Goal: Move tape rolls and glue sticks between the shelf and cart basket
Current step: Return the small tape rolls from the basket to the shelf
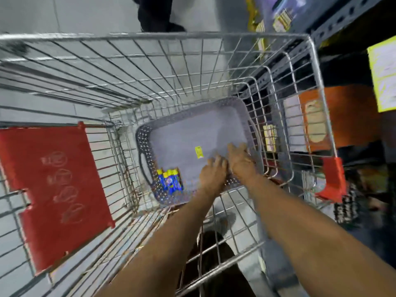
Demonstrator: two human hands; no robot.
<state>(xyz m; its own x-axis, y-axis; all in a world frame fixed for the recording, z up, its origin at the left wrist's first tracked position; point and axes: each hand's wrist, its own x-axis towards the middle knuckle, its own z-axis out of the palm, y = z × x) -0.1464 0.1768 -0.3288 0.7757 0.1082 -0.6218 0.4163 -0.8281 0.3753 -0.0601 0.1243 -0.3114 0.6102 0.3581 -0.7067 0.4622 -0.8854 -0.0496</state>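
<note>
A grey perforated plastic basket (192, 116) lies on the floor of a wire shopping cart (162, 36). Several blue glue sticks with yellow caps (170, 181) lie bunched in the basket's near left corner. A small yellow sticker (199, 151) is on the basket floor. Both arms reach down into the cart. My left hand (213, 173) and my right hand (240, 157) rest side by side, backs up, at the basket's near right corner. Their fingers curl downward; whatever lies under them is hidden. No tape roll shows.
The red child-seat flap (55, 189) of the cart is at the left. A dark metal shelf (342, 22) with packaged goods, an orange box (347, 116) and a yellow label (383, 76) runs along the right. Another person's dark legs (156, 16) stand beyond the cart.
</note>
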